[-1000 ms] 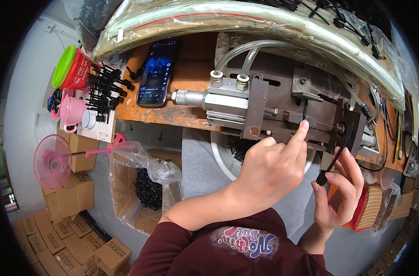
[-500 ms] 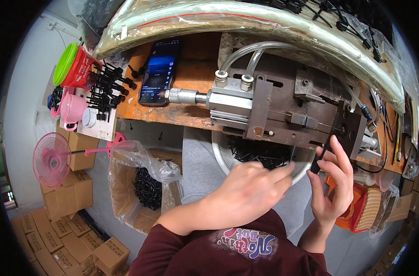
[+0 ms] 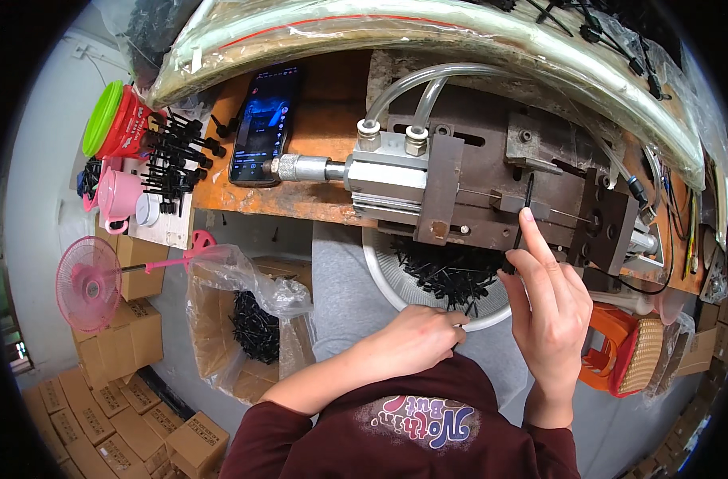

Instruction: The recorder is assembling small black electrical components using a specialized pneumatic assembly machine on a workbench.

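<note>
My right hand (image 3: 554,311) pinches a thin black rod-shaped part (image 3: 529,191) between thumb and fingers, the index finger stretched along it. The part's slim end points up across a small metal block (image 3: 519,206) on the dark machine plate; whether they touch I cannot tell. My left hand (image 3: 418,337) is closed at the near rim of a white basket (image 3: 377,278), in front of my body. Something small and dark shows by its fingertips, too little to name. Inside the basket lie many loose black rod parts (image 3: 448,275).
A silver air cylinder (image 3: 389,185) with clear hoses is bolted to the machine. On the wooden bench lie a phone (image 3: 261,128) and a pile of black parts (image 3: 174,160). A pink fan (image 3: 88,283), a bag-lined carton (image 3: 212,319) and an orange stool (image 3: 607,351) stand around.
My right hand has moved left with the black part, from the machine's right end to the metal block. My left hand has drawn back toward my body, to the basket's near rim.
</note>
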`<state>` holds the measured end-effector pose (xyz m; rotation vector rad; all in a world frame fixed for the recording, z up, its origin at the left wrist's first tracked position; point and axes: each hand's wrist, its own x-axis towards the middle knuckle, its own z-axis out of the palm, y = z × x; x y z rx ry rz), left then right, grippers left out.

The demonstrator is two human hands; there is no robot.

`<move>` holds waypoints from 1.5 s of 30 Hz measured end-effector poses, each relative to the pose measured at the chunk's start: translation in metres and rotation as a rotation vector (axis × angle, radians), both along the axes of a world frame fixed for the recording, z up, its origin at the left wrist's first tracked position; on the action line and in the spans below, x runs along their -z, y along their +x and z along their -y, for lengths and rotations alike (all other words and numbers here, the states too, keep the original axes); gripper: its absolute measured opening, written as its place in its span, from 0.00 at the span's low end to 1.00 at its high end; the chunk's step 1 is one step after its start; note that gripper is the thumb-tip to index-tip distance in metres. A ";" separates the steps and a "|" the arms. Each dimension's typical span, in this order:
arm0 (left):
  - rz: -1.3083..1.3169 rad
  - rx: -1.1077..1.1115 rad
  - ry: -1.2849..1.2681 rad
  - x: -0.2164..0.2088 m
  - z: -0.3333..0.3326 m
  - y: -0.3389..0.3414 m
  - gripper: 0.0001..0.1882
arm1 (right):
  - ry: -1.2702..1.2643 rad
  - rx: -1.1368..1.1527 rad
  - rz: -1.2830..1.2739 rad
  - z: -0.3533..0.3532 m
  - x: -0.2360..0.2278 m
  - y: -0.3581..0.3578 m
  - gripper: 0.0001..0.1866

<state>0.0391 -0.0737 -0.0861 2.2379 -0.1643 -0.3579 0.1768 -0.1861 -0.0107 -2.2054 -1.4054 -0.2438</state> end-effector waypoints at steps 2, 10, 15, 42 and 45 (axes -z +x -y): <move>0.006 0.007 -0.006 0.007 0.002 0.000 0.11 | -0.005 0.002 0.007 -0.001 -0.001 0.001 0.14; -0.022 0.003 -0.010 0.019 0.002 -0.001 0.13 | -0.019 -0.003 0.002 -0.001 -0.004 0.004 0.14; 0.005 -0.005 0.012 0.029 0.003 -0.001 0.13 | -0.042 0.023 -0.016 -0.002 -0.005 0.001 0.13; 0.030 -0.132 0.071 0.060 0.003 -0.005 0.13 | -0.067 0.057 -0.038 -0.005 -0.010 -0.003 0.11; 0.014 -0.129 0.058 0.060 0.003 -0.004 0.13 | -0.088 0.066 -0.029 -0.005 -0.012 -0.003 0.10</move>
